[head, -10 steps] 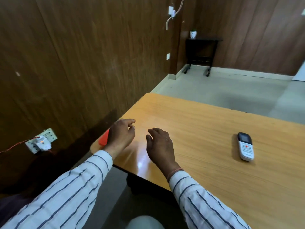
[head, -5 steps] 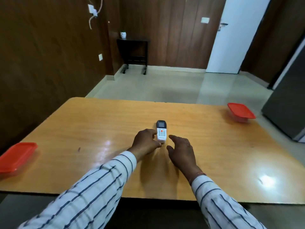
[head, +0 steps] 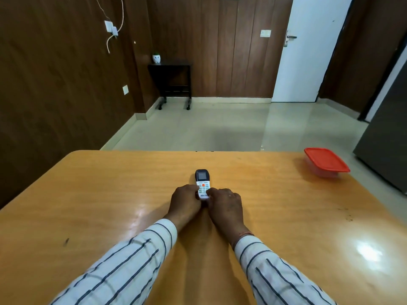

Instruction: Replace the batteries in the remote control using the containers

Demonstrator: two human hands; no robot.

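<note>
A white remote control (head: 202, 183) with a dark screen and an orange button lies face up in the middle of the wooden table (head: 110, 194). My left hand (head: 185, 200) grips its near end from the left side. My right hand (head: 224, 203) holds the same end from the right, thumb on the lower buttons. A clear container with a red lid (head: 326, 162) stands closed at the table's far right corner. No batteries are visible.
A dark side table (head: 171, 80) with a small white pot stands against the far wall. A white door (head: 308, 51) is at the back right, and a grey cabinet (head: 387, 150) stands beside the table's right edge.
The view swung right from the table's left corner to its middle. Both hands moved to the remote and closed on its near end. The red container at the left edge has left the view.
</note>
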